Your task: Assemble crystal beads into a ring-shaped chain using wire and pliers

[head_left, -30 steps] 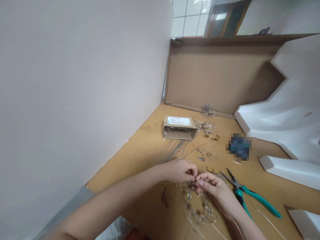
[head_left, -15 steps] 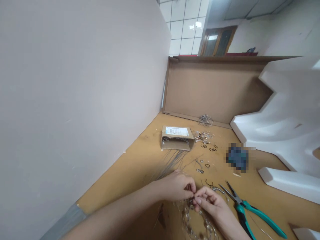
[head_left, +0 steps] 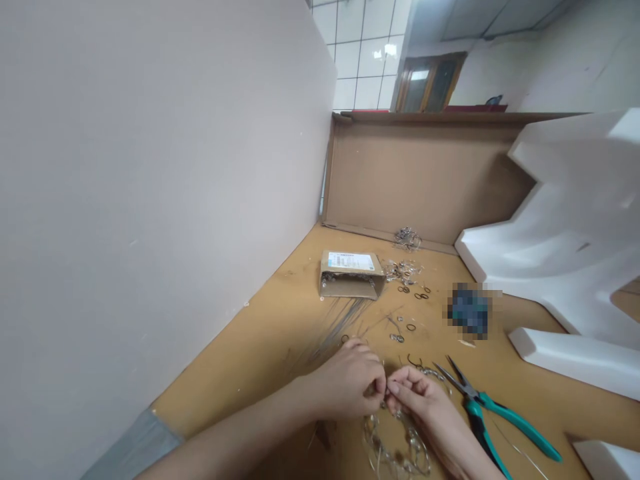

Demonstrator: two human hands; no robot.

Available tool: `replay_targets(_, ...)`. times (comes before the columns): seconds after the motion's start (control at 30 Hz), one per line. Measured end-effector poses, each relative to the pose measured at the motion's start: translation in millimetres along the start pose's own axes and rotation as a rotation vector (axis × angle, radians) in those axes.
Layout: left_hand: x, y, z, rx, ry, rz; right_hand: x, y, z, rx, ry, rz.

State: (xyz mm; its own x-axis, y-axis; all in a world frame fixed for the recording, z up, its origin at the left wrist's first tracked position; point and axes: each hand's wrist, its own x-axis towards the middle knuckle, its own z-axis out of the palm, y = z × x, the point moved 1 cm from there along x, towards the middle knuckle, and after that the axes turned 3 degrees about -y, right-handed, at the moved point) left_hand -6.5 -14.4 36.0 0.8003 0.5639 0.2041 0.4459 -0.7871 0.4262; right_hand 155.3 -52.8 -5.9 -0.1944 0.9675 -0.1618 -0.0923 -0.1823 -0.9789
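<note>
My left hand (head_left: 353,381) and my right hand (head_left: 417,393) meet low in the view, fingertips pinched close together. What sits between the fingers is too small to make out. Just below them hangs or lies a loop of thin wire with beads or rings (head_left: 395,457), partly covered by my right hand. To the right of that hand, long-nose pliers (head_left: 473,400) with teal handles rest on the table, jaws apart. A short beaded wire piece (head_left: 434,375) lies between the hand and the pliers.
A small open cardboard box (head_left: 351,275) stands mid-table, with thin straight wires (head_left: 345,320) before it. Small dark rings (head_left: 411,327) and clear bead piles (head_left: 403,270) lie to its right. White foam (head_left: 550,213) borders the right, a pale panel (head_left: 175,167) the left.
My left hand has turned slightly, its fingers curling more tightly. Both hands stay together over the wire loop. The whole view has shifted a little.
</note>
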Motion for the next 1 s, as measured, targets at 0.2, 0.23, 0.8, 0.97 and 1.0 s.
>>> replay_targets(0.2,-5,1,2.8,-0.018,0.008,-0.019,0,5,4,-0.049,0.060,-0.003)
replay_targets(0.23,-5,2,1.4,-0.060,0.018,-0.028,-1,5,4,-0.060,0.064,-0.006)
replay_targets(0.8,-3,12,8.4,-0.255,-0.081,-0.176,-7,-8,-3,-0.576,0.338,-0.307)
replay_targets(0.97,0,8,5.2,-0.374,-0.004,-0.237,-12,-11,-2,-0.713,0.325,-0.446)
replay_targets(1.0,1,7,5.0,-0.377,0.006,-0.244,-12,-11,-1,-0.728,0.311,-0.473)
